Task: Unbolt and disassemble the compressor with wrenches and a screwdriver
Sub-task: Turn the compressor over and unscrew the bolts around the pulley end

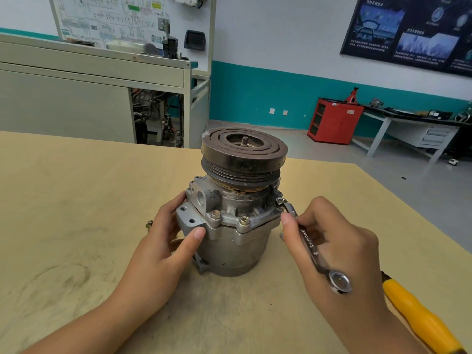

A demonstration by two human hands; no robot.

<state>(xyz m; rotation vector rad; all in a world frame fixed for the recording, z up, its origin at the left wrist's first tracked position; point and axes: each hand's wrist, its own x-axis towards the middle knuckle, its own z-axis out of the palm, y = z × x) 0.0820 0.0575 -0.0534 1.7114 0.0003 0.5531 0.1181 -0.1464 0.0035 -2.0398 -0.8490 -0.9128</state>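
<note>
A grey metal compressor (235, 241) stands upright on the wooden table (76, 213), its dark grooved pulley (244, 155) on top. Two bolts (216, 214) stick up from its front flange. My left hand (163, 246) grips the compressor's left side, thumb pressed on the flange. My right hand (332, 249) holds a silver ring wrench (310, 245). The wrench's far ring sits at the flange's right edge, where a bolt would be, though the bolt itself is hidden.
A loose bolt (149, 224) lies on the table left of my left hand. A yellow-handled screwdriver (419, 318) lies at the table's right edge, under my right wrist. Beyond the table are a grey cabinet bench, a red cabinet (334, 121) and open floor.
</note>
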